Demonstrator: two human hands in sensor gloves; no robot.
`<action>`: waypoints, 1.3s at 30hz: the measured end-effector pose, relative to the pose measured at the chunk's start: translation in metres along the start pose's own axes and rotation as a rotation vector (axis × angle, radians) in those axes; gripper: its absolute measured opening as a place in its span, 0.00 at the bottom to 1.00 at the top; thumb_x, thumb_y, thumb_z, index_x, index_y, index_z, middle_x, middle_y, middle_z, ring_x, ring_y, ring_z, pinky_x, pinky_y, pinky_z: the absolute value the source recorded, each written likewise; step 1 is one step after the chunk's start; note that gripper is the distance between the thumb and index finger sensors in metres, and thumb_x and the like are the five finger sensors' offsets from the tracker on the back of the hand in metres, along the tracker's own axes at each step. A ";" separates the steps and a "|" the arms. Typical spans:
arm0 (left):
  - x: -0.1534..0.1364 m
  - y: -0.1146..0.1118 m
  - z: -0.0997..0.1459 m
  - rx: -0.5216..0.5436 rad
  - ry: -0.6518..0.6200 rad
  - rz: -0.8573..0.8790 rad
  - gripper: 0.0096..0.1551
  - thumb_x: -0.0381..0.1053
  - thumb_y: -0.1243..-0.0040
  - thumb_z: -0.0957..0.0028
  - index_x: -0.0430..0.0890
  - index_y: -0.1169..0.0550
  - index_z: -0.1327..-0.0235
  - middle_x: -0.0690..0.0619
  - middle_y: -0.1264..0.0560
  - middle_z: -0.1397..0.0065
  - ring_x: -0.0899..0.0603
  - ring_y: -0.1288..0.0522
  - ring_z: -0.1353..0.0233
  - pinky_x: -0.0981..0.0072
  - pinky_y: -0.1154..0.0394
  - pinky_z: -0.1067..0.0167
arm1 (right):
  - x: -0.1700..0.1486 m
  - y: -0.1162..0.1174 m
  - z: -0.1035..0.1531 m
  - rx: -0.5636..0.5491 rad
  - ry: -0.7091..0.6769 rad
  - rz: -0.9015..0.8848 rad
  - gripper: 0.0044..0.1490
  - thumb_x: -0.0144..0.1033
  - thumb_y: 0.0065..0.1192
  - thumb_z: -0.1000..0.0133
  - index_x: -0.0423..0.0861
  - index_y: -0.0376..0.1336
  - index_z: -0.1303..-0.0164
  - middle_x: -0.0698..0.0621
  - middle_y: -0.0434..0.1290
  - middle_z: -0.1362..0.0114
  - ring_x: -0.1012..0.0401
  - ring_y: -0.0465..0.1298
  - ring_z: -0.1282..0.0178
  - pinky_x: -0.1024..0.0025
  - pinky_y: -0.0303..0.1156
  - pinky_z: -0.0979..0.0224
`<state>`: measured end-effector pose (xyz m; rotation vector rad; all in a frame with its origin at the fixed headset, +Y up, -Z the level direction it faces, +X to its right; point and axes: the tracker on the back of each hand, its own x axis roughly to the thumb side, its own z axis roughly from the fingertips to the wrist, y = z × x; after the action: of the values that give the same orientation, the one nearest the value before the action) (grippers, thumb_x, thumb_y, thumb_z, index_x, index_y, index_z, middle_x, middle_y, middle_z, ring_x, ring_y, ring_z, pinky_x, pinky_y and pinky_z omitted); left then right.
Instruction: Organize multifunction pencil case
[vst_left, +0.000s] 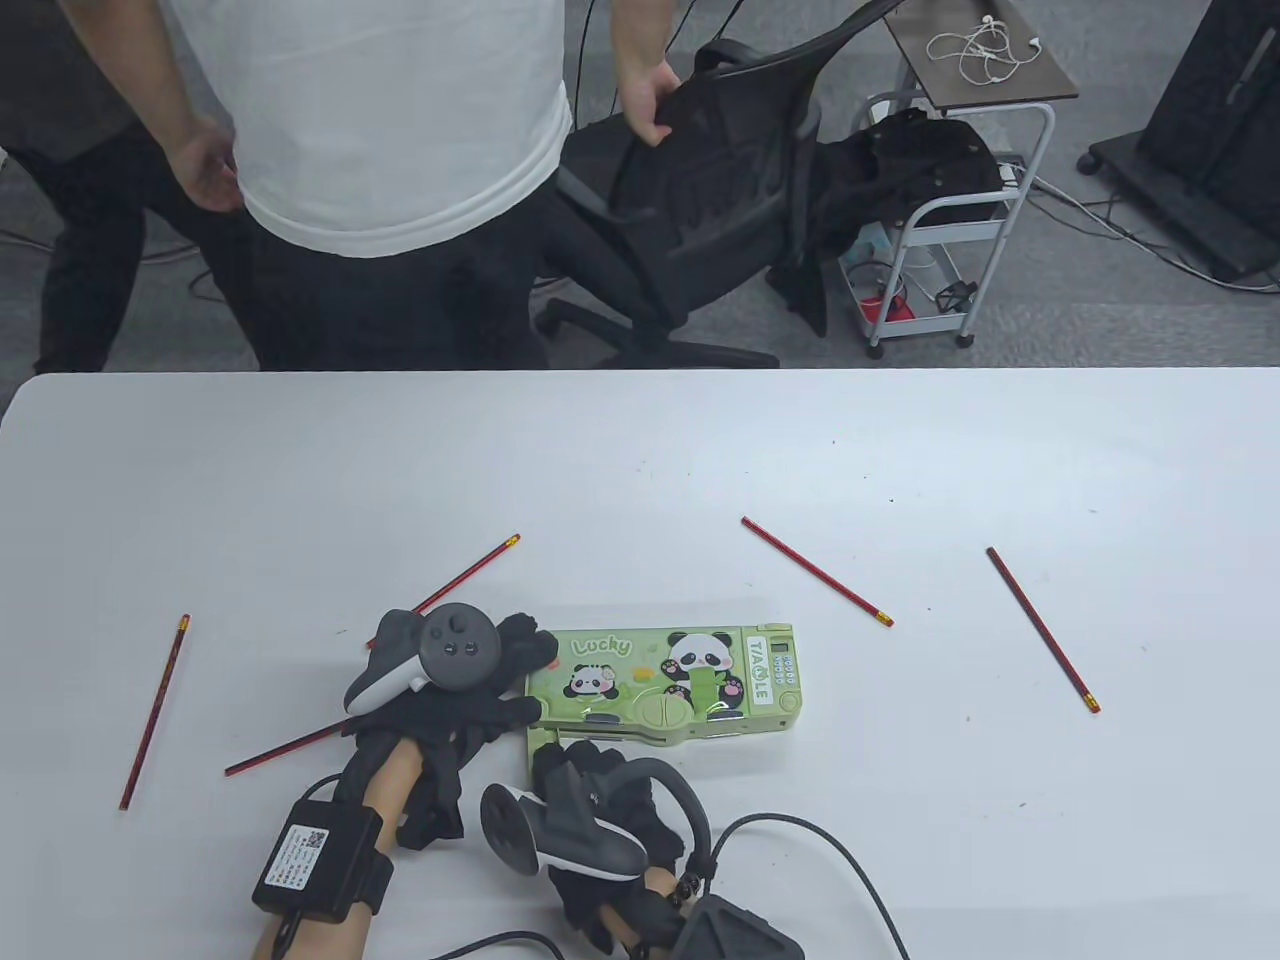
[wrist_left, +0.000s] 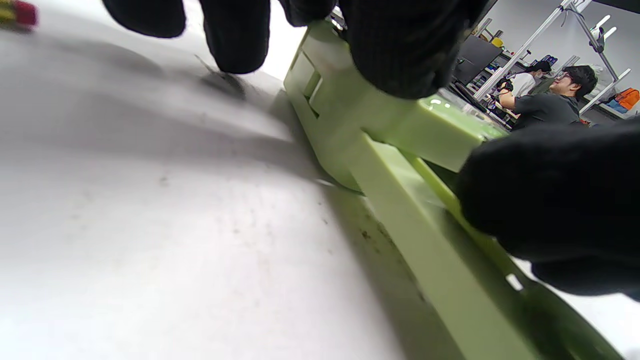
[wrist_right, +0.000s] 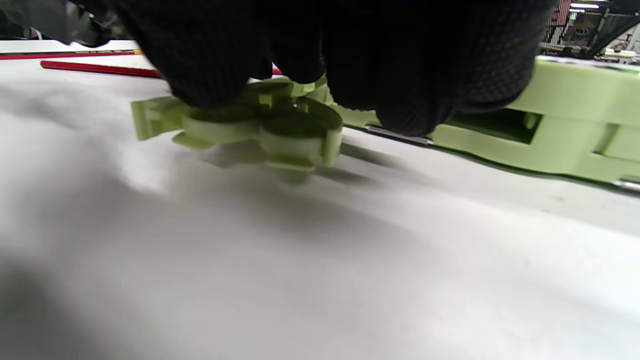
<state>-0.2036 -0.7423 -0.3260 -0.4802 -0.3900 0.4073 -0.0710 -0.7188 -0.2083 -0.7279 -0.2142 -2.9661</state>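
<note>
A green panda pencil case (vst_left: 665, 685) lies flat on the white table (vst_left: 900, 460). My left hand (vst_left: 530, 680) grips the case's left end, fingers over its far and near edges; in the left wrist view the fingers (wrist_left: 400, 55) press on the case (wrist_left: 380, 135). My right hand (vst_left: 565, 760) is at the case's front left corner, fingers on a green fold-out holder (vst_left: 543, 742) that sticks out of the case. In the right wrist view the fingers (wrist_right: 430, 85) cover that holder (wrist_right: 260, 127). Several red pencils lie loose, one (vst_left: 815, 570) beyond the case.
Other pencils lie at far left (vst_left: 155, 710), far right (vst_left: 1040, 628), and two near my left hand (vst_left: 470, 575) (vst_left: 285, 748). A person in a white shirt (vst_left: 400, 120), an office chair (vst_left: 720, 190) and a cart (vst_left: 940, 220) stand beyond the table's far edge.
</note>
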 end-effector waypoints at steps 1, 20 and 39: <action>0.000 0.000 0.000 0.000 0.000 0.000 0.40 0.51 0.38 0.43 0.56 0.42 0.19 0.47 0.50 0.10 0.33 0.34 0.16 0.27 0.39 0.27 | 0.001 -0.001 0.002 -0.022 -0.001 0.003 0.44 0.48 0.60 0.42 0.35 0.58 0.21 0.31 0.66 0.25 0.36 0.76 0.35 0.44 0.77 0.34; 0.000 0.001 0.000 0.004 0.000 0.005 0.40 0.51 0.38 0.44 0.56 0.41 0.19 0.47 0.50 0.10 0.33 0.34 0.16 0.27 0.39 0.27 | -0.008 0.005 0.004 0.073 0.045 0.073 0.69 0.59 0.59 0.44 0.22 0.38 0.15 0.16 0.37 0.20 0.19 0.42 0.23 0.21 0.47 0.27; -0.001 0.001 0.000 0.002 0.000 0.011 0.40 0.50 0.37 0.44 0.56 0.41 0.19 0.47 0.49 0.10 0.33 0.34 0.16 0.28 0.39 0.27 | -0.098 0.021 -0.007 0.136 0.067 -0.144 0.73 0.59 0.56 0.43 0.24 0.24 0.19 0.17 0.23 0.24 0.21 0.27 0.27 0.20 0.32 0.33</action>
<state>-0.2049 -0.7416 -0.3268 -0.4802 -0.3870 0.4188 0.0145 -0.7366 -0.2575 -0.6215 -0.4774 -3.0660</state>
